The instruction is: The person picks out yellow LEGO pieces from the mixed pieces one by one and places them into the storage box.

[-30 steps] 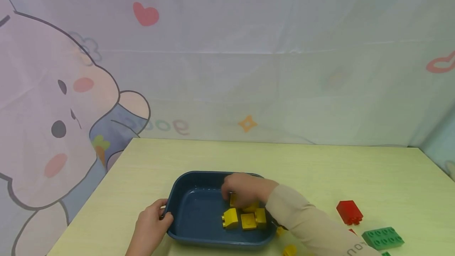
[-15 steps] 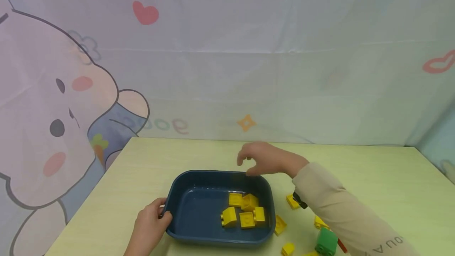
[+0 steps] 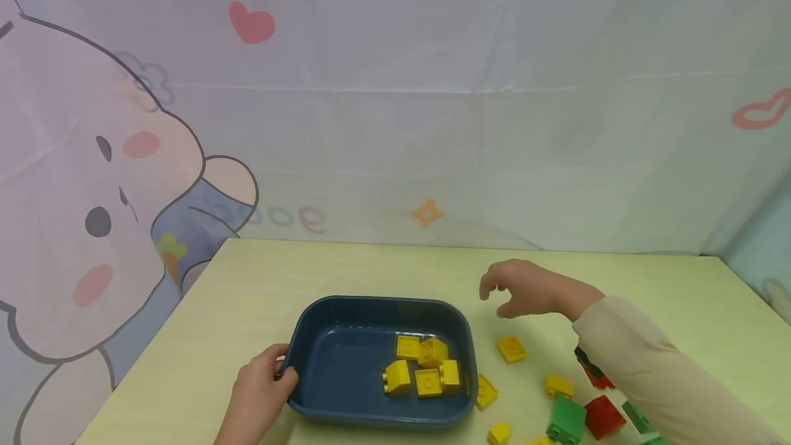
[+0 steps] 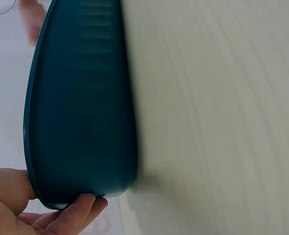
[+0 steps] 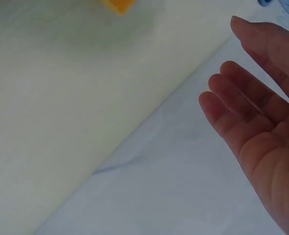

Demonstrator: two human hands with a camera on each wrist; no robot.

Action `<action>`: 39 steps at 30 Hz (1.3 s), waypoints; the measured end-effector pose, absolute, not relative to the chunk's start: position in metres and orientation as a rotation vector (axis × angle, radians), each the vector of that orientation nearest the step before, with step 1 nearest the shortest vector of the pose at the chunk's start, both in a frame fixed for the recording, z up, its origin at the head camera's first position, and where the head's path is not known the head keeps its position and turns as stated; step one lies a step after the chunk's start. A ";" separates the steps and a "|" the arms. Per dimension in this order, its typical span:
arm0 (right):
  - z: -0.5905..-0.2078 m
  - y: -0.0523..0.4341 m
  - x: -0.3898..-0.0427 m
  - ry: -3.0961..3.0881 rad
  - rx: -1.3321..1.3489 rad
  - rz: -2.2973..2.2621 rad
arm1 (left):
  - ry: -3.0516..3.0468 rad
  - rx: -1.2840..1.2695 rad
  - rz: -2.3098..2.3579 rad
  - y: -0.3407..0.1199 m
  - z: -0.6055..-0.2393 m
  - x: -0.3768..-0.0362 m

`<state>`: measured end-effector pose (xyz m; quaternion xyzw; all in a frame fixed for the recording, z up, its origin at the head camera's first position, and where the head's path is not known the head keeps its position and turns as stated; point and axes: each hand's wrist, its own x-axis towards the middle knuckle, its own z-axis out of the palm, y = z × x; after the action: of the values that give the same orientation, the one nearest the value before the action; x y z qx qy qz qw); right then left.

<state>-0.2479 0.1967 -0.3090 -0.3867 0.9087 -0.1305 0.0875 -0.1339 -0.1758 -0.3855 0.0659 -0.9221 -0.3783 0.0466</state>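
Note:
A dark blue tray stands on the table, with several yellow toy bricks gathered at its right side. My left hand grips the tray's left rim, thumb on the inner side; in the left wrist view the fingers lie against its outer wall. My right hand hovers above the table to the right of the tray, fingers loosely bent and holding nothing. Below it lies a single yellow brick. In the right wrist view the palm and spread fingers show nothing held.
Right of the tray lie more loose bricks: a yellow one by its wall, another yellow one, a green one and a red one. The right sleeve hides part of this group. A printed cloth hangs behind the table.
My right hand has come up out of the tray and moved right, away from it. The yellow bricks it covered now show. My left hand keeps its grip on the rim.

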 end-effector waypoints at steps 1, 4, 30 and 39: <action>-0.314 0.200 -0.247 2.690 -1.143 -0.397 | -2.814 0.201 -1.159 -0.176 -0.386 -0.134; -0.329 0.207 -0.246 2.637 -1.124 -0.415 | -2.818 0.207 -1.160 -0.176 -0.386 -0.135; -0.370 0.206 -0.238 2.570 -1.254 -0.399 | -2.816 0.218 -1.152 -0.175 -0.384 -0.134; -0.355 0.200 -0.242 2.621 -1.282 -0.330 | -2.819 0.213 -1.154 -0.174 -0.384 -0.133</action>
<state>-0.2420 0.2002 -0.3548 -0.4344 0.8879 -0.1117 0.1025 -0.1334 -0.1743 -0.3836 0.0698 -0.9222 -0.3777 0.0441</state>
